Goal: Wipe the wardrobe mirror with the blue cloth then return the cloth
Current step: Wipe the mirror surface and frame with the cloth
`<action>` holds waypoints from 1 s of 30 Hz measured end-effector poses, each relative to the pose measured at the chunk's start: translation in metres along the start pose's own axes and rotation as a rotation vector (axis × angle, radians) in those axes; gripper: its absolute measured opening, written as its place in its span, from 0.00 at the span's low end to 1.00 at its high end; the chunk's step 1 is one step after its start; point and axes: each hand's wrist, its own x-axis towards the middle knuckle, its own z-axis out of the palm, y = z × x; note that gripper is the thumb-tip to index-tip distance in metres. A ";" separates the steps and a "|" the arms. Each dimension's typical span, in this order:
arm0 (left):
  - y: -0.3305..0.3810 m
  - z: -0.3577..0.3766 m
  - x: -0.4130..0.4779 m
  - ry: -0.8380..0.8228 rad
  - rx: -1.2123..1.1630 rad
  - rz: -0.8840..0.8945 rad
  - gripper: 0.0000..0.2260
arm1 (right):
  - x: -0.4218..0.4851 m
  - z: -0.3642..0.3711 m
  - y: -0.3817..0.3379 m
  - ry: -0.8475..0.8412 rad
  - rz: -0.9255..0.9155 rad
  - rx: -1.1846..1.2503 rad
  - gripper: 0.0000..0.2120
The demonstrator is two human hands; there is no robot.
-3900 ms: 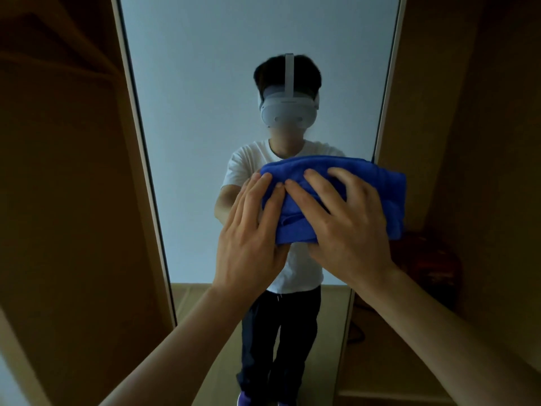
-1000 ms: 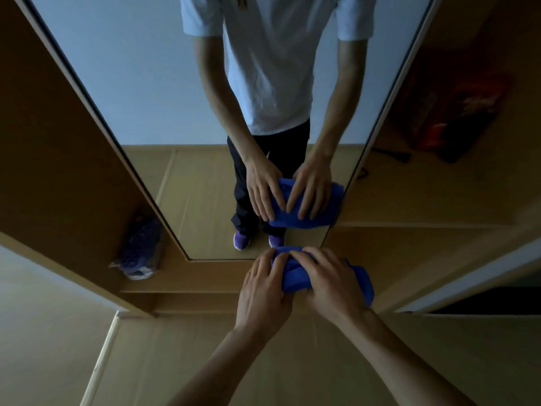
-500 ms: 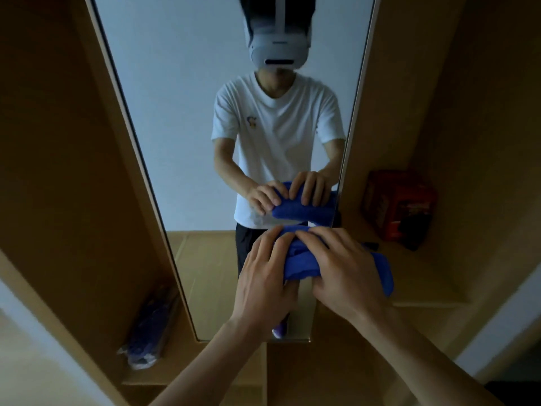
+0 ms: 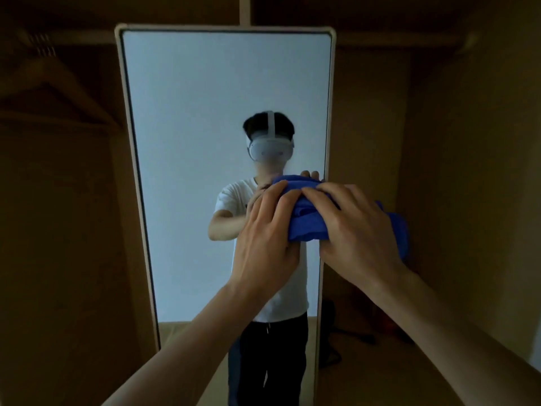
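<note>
Both left hand (image 4: 263, 241) and right hand (image 4: 357, 230) fingers (image 4: 317, 189) clamped on half-hidden blue cloth (image 4: 307, 227) against mirror (image 4: 205, 142)

Mirror (image 4: 205, 112) centre, inside wardrobe (image 4: 468, 142). Cloth (image 4: 310, 227) against mirror's right edge, overhanging it to the right. 2 hands hold it: left hand (image 4: 263, 244) on its left side, right hand (image 4: 357, 232) on its right. Hanger (image 4: 58, 83) upper left.

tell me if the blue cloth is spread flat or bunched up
Bunched up: the blue cloth shows thick layered folds, gripped by the left hand and right hand.
</note>
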 end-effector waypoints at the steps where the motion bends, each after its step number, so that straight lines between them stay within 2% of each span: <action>1: 0.001 -0.003 0.011 0.015 0.010 0.007 0.26 | 0.009 -0.003 0.003 0.029 -0.013 -0.005 0.28; 7: 0.003 -0.019 0.077 0.084 0.074 0.042 0.27 | 0.068 -0.021 0.022 0.186 -0.080 -0.084 0.29; 16: 0.007 -0.029 0.162 0.121 0.167 0.023 0.33 | 0.148 -0.035 0.047 0.320 -0.118 -0.244 0.27; 23: 0.002 -0.038 0.207 0.076 0.274 0.017 0.32 | 0.189 -0.045 0.060 0.309 -0.147 -0.284 0.27; 30: -0.006 -0.037 0.210 0.007 0.314 0.025 0.29 | 0.192 -0.034 0.060 0.283 -0.104 -0.193 0.27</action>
